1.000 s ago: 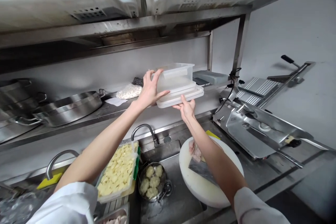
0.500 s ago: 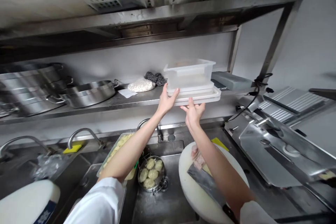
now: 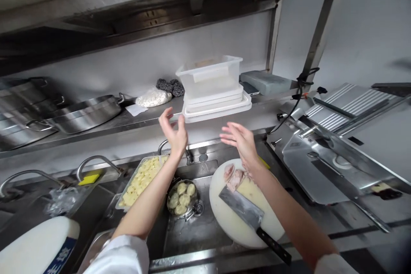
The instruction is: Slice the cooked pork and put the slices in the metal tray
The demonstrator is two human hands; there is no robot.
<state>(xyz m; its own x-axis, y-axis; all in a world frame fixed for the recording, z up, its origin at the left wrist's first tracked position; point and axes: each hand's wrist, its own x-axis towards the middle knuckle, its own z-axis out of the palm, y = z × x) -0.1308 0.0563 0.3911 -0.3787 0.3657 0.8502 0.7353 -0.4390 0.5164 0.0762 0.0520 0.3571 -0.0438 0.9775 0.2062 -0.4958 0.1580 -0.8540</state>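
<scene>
A clear plastic container rests on white lids on the steel shelf. Just below and left of the lids is my left hand, fingers apart and curved, holding nothing. My right hand is open in the air below the shelf, apart from the container. Under my right forearm lies a round white cutting board across the sink, with a cleaver and pieces of raw meat on it. A tray of pale yellow chunks sits beyond my left forearm.
Steel pots, a bag of white pieces, dark scouring pads and a grey block line the shelf. A pan of round pale pieces stands in the sink. To the right is a metal slicer.
Both hands have let go of the container and lids and drawn back, down and apart. The stack now stands on the shelf. My view has shifted, uncovering the cleaver.
</scene>
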